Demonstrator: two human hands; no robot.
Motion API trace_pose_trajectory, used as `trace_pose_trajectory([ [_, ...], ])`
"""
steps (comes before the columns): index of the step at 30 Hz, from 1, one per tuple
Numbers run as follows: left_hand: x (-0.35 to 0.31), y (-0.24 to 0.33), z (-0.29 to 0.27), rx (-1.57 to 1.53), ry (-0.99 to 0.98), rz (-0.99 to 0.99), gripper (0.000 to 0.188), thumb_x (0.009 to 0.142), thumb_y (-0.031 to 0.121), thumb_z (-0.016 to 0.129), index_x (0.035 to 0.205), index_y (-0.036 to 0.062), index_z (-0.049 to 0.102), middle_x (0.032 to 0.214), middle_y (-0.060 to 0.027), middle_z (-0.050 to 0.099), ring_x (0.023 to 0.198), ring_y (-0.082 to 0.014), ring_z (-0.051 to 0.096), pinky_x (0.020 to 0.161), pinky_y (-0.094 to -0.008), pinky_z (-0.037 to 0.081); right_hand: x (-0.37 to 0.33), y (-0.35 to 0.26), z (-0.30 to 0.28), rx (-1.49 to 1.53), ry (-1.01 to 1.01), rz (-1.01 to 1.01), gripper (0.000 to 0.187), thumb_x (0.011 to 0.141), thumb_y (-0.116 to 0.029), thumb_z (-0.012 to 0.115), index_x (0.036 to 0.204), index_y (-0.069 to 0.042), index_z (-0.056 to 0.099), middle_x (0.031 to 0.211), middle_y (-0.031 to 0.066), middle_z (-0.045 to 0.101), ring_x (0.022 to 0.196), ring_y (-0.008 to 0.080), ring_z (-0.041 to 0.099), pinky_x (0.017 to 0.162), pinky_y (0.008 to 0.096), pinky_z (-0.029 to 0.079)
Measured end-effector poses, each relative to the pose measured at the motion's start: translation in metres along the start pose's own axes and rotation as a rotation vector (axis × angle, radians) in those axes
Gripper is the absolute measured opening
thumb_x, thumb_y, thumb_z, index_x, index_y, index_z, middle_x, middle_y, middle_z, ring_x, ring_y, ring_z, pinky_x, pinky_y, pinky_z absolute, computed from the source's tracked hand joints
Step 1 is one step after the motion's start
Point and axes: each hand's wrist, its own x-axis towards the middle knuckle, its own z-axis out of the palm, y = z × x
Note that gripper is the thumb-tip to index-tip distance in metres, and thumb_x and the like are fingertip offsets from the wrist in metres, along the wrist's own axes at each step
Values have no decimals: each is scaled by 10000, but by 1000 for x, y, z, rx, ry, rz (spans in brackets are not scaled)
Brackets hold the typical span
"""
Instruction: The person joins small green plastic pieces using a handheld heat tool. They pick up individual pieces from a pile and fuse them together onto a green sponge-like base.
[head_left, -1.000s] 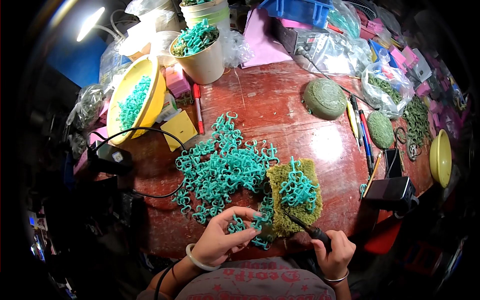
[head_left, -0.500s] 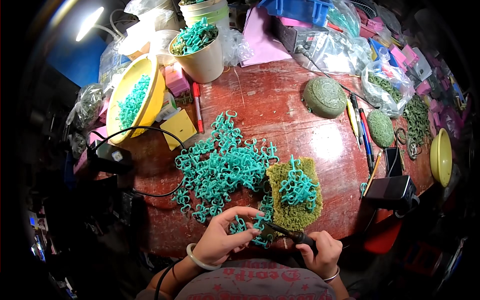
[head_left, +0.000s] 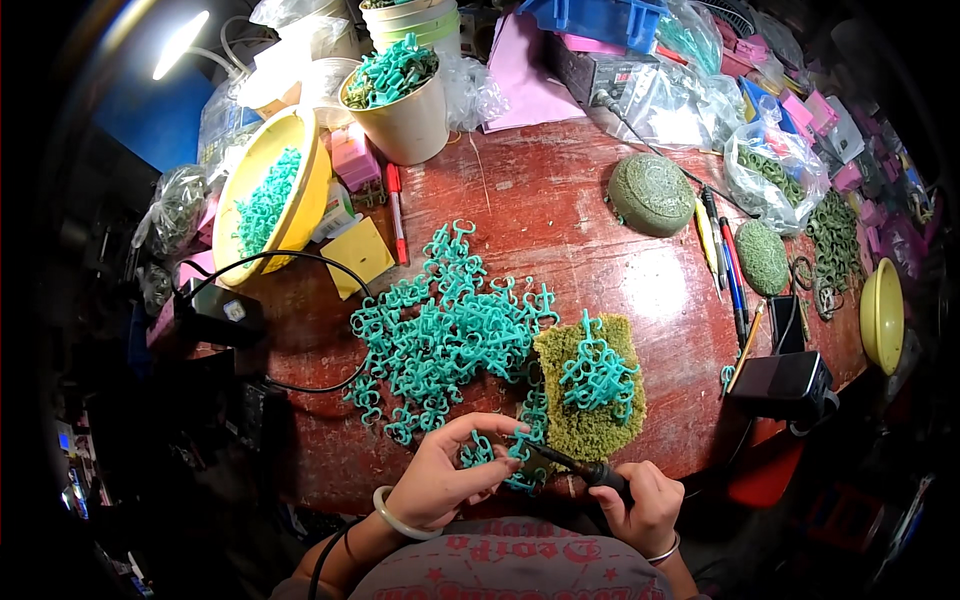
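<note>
My left hand (head_left: 448, 475), wearing a pale bangle, is closed with thumb and forefinger pinching a small teal curved piece (head_left: 519, 446). More teal pieces show between its fingers. My right hand (head_left: 645, 503) grips the black handle of a soldering iron (head_left: 600, 474), its thin tip pointing left at the pinched piece. Whether the tip touches is too small to tell. Just beyond, a mossy green rough pad (head_left: 585, 440) carries a tree-shaped cluster of teal pieces (head_left: 600, 378). A large loose heap of teal hooked pieces (head_left: 455, 335) spreads to the left of the pad.
A tilted yellow bowl (head_left: 312, 190) and a white bucket (head_left: 405, 138) hold teal pieces. A black cord (head_left: 352, 270) loops beside the heap. At right lie a round green block (head_left: 650, 195), several pens (head_left: 735, 265) and a black box (head_left: 780, 387). Plastic bags crowd the back.
</note>
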Motion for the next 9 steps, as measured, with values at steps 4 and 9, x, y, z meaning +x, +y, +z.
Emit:
trace_pose_trajectory([
  [4, 1, 0, -1, 9, 1, -7, 362, 871, -76, 679, 1210, 26, 604, 976, -54, 512, 630, -61, 508, 495, -208, 332, -1, -1, -2, 5, 4, 19, 336, 818, -316, 793, 813, -38, 605, 638, 84, 542, 506, 262, 554, 447, 352, 411],
  [9, 0, 1, 0, 36, 4, -8, 368, 873, -67, 686, 1217, 36, 604, 1002, -62, 507, 631, -67, 508, 496, -213, 347, -11, 6, -14, -70, 85, 87, 301, 837, -296, 777, 828, -38, 622, 663, 90, 572, 533, 286, 578, 469, 359, 435],
])
